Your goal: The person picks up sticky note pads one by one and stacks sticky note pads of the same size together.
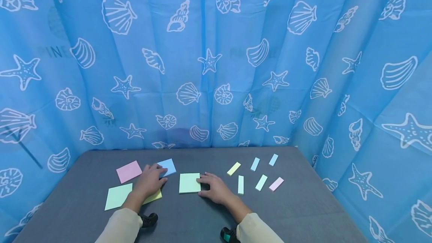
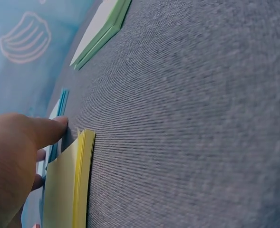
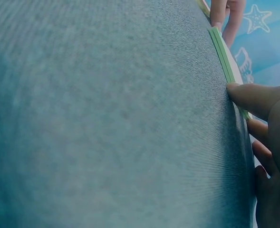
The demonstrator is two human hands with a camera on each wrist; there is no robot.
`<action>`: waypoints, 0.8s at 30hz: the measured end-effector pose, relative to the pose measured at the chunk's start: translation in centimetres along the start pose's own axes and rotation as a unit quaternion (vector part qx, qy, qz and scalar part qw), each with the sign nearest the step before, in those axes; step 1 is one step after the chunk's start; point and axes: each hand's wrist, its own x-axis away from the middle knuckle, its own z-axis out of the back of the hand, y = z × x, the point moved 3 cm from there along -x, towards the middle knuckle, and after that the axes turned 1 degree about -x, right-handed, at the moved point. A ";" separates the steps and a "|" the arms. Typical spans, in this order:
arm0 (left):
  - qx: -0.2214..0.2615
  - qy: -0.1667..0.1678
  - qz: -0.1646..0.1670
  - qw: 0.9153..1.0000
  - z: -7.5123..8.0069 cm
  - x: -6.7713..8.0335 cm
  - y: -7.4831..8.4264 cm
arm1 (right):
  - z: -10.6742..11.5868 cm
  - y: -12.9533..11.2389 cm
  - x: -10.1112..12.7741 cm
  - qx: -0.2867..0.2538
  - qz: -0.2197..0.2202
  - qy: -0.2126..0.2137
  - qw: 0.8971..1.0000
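Low in the middle of the frame, the right hand (image 1: 216,189) lies flat with straight fingers touching the edge of the green pad (image 1: 189,183). To its left, the left hand (image 1: 150,180) rests flat, fingertips on the blue pad (image 1: 168,167), covering a yellow pad (image 1: 153,197).

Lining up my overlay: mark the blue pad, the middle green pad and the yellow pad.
blue pad (image 1: 170,166), head view, bare right half.
middle green pad (image 1: 189,183), head view, centre of top sheet.
yellow pad (image 2: 66,190), left wrist view, top sheet.
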 end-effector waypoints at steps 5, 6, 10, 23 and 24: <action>-0.007 0.000 -0.002 1.000 0.0 0.1 0.6 | 0.1 -0.2 0.1 0.002 0.006 0.005 1.000; -0.009 0.003 -0.005 1.000 0.0 0.2 0.7 | 0.1 -0.2 0.1 0.003 0.008 0.006 1.000; -0.015 0.012 -0.017 1.000 -0.2 0.5 0.9 | 0.0 -0.2 0.2 0.007 0.012 0.006 1.000; -0.060 0.034 -0.045 0.997 -0.3 1.1 1.6 | 0.2 -0.5 0.5 0.007 0.041 0.020 0.999; -0.061 0.034 -0.045 0.996 -0.3 1.1 1.6 | 0.2 -0.4 0.4 0.007 0.037 0.018 0.999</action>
